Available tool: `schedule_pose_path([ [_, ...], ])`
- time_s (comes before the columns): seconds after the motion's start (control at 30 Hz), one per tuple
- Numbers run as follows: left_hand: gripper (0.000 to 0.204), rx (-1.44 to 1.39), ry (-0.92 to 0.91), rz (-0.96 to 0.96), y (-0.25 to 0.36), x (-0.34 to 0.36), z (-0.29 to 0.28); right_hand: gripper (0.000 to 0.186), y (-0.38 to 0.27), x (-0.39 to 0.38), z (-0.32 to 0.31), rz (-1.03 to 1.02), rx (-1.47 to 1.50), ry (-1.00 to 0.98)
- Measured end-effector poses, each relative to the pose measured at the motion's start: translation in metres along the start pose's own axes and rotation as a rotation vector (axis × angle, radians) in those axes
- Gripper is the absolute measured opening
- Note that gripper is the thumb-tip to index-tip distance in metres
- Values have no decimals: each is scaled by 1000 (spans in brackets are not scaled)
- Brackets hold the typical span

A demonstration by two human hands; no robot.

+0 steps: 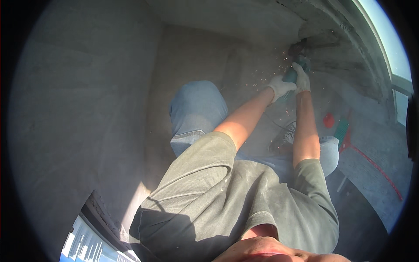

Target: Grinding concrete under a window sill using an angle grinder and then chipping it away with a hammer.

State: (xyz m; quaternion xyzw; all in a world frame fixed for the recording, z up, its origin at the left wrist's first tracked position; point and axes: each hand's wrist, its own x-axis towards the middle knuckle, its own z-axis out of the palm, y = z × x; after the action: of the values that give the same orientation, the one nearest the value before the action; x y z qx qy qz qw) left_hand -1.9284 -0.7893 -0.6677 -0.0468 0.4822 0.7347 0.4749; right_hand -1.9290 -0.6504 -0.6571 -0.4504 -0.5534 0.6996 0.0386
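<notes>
Both my arms reach up and to the right, with white work gloves on the hands. Between them is a green angle grinder [290,76], its dark head against the wall at the upper right. My left hand [281,86] wraps round the rear of the grinder's body. Farther forward, my right hand [302,77] is closed on the same tool near its head. Orange sparks scatter to the left of and below the grinder. Dust haze blurs the grinder's disc and the spot it touches.
Grey concrete walls [87,87] close in on the left and far side. A window [393,48] runs along the right rim. By my shoe [286,136] lie a red round object [328,120], a green brush-like piece [341,130] and a red strip [377,168]. A thin cable trails nearby.
</notes>
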Motion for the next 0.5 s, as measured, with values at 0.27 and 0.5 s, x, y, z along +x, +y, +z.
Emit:
schedule_pose_path([
  [0.27, 42, 92, 30, 12, 4, 2, -4, 42, -1, 2, 1, -11, 36, 16],
  [0.5, 46, 143, 40, -34, 5, 3, -9, 41, 5, 8, 3, 21, 13, 35],
])
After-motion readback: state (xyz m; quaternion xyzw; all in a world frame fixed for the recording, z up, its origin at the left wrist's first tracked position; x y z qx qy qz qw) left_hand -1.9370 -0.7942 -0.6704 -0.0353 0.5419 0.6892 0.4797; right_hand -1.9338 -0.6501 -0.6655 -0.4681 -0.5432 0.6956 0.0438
